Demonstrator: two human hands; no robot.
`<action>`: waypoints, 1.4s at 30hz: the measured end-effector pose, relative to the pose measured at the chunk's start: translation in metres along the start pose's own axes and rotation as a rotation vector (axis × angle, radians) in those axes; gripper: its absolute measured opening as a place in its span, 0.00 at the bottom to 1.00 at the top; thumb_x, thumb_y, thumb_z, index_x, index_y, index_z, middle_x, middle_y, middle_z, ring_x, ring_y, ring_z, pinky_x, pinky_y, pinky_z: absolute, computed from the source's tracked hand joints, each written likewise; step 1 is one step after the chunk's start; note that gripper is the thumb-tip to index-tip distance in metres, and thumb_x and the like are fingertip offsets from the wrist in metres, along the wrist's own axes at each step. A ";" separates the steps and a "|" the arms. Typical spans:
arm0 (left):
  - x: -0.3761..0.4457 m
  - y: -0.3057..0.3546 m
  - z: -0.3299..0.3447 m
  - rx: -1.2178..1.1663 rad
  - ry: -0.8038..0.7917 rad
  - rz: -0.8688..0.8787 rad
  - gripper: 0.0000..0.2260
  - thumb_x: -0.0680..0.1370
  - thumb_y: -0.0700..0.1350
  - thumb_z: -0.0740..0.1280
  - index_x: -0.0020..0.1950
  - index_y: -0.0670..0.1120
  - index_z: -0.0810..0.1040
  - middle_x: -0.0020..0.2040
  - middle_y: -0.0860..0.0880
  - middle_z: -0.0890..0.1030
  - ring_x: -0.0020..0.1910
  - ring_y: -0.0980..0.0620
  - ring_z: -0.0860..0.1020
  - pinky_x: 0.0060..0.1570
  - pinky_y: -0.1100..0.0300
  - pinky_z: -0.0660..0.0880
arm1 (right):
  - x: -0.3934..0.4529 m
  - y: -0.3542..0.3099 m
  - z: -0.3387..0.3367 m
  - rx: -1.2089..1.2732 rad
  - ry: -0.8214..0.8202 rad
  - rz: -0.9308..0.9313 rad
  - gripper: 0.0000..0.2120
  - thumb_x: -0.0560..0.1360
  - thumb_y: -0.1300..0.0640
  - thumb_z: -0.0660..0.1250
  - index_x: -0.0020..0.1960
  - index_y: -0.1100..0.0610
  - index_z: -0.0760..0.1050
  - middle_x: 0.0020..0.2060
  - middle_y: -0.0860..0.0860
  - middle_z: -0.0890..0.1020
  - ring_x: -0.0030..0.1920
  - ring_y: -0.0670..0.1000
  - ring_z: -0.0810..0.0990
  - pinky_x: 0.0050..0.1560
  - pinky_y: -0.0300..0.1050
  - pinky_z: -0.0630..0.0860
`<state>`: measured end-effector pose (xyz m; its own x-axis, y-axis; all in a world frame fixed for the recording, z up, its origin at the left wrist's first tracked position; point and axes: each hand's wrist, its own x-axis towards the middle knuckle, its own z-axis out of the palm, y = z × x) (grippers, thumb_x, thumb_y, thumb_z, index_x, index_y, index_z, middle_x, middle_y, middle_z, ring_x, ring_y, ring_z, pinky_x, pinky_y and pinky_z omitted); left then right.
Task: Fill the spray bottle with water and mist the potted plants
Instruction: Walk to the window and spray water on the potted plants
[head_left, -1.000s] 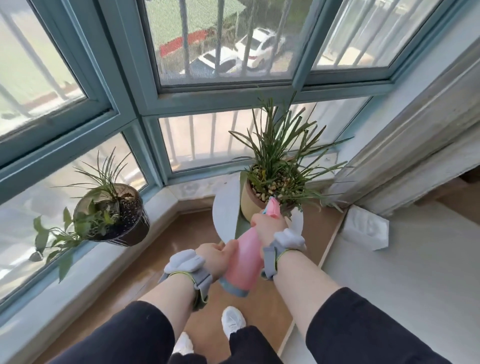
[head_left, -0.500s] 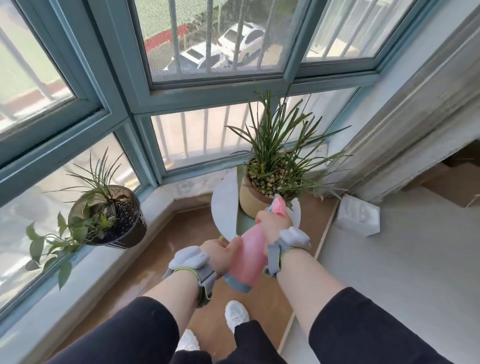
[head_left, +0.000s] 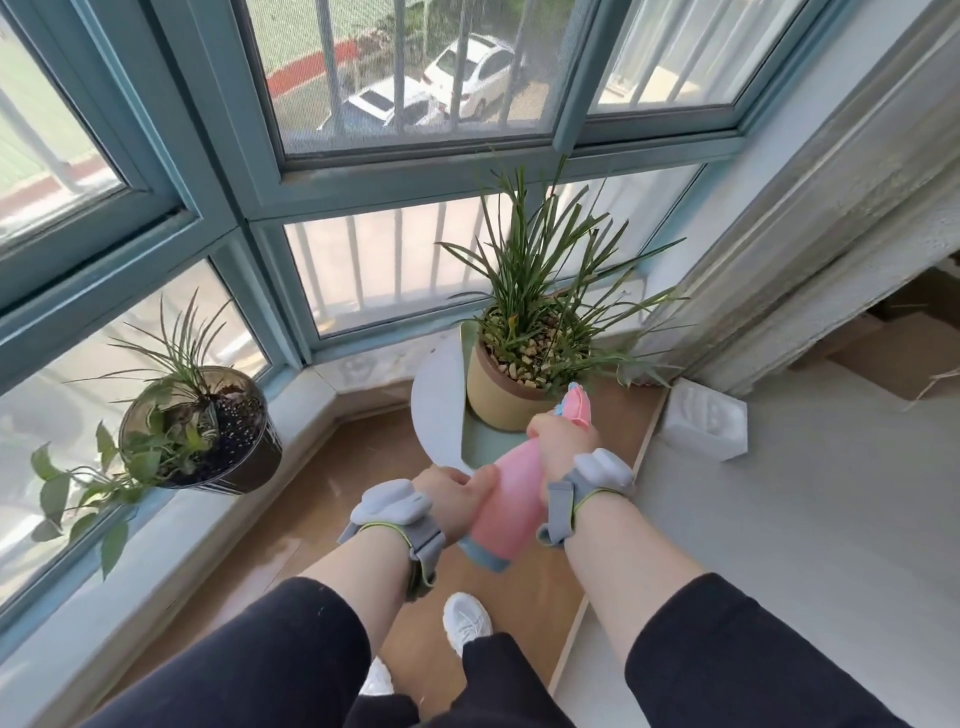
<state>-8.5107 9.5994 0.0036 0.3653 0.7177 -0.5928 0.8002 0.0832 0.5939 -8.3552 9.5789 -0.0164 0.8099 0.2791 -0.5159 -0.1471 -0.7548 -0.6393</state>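
Note:
I hold a pink spray bottle (head_left: 511, 493) with a blue-grey base, tilted so its nozzle points at the tall grassy plant in a tan pot (head_left: 491, 392). My right hand (head_left: 556, 441) grips the bottle's neck at the trigger. My left hand (head_left: 460, 491) is wrapped around the bottle's lower body. The tan pot stands on a round white stool (head_left: 436, 410). A second plant, in a dark pot (head_left: 249, 457), sits on the windowsill to the left, well apart from the bottle.
Blue-framed bay windows (head_left: 218, 156) surround the corner. A white windowsill ledge (head_left: 171, 540) runs along the left. A white box (head_left: 706, 426) rests on the grey floor at right. My white shoes (head_left: 467, 621) stand on the brown floor panel.
The view has shifted slightly, so the plants and my hands sit lower right in frame. Both hands keep their grip on the bottle, still aimed at the tan pot plant.

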 end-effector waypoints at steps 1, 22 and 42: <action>0.000 0.000 0.001 0.006 0.000 -0.001 0.24 0.78 0.62 0.57 0.49 0.46 0.83 0.42 0.47 0.81 0.43 0.47 0.79 0.42 0.60 0.69 | 0.000 0.001 0.000 0.002 -0.011 0.007 0.10 0.50 0.53 0.64 0.30 0.54 0.71 0.13 0.45 0.67 0.23 0.54 0.68 0.29 0.45 0.68; 0.001 -0.021 0.007 0.053 0.016 -0.035 0.25 0.77 0.64 0.55 0.40 0.47 0.82 0.36 0.48 0.80 0.38 0.48 0.78 0.42 0.57 0.73 | -0.015 -0.003 0.009 -0.022 -0.113 -0.065 0.12 0.53 0.56 0.63 0.36 0.54 0.73 0.27 0.49 0.75 0.28 0.54 0.72 0.32 0.44 0.69; -0.004 -0.037 -0.013 -0.010 0.042 -0.080 0.23 0.78 0.63 0.55 0.39 0.47 0.77 0.34 0.50 0.77 0.38 0.48 0.75 0.39 0.59 0.66 | -0.050 -0.023 0.020 0.007 -0.148 -0.151 0.14 0.60 0.59 0.66 0.45 0.54 0.71 0.35 0.52 0.76 0.35 0.56 0.74 0.42 0.50 0.75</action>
<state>-8.5474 9.6023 -0.0091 0.2800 0.7368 -0.6154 0.8210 0.1484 0.5513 -8.4040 9.5942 0.0128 0.7310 0.4734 -0.4914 -0.0343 -0.6937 -0.7194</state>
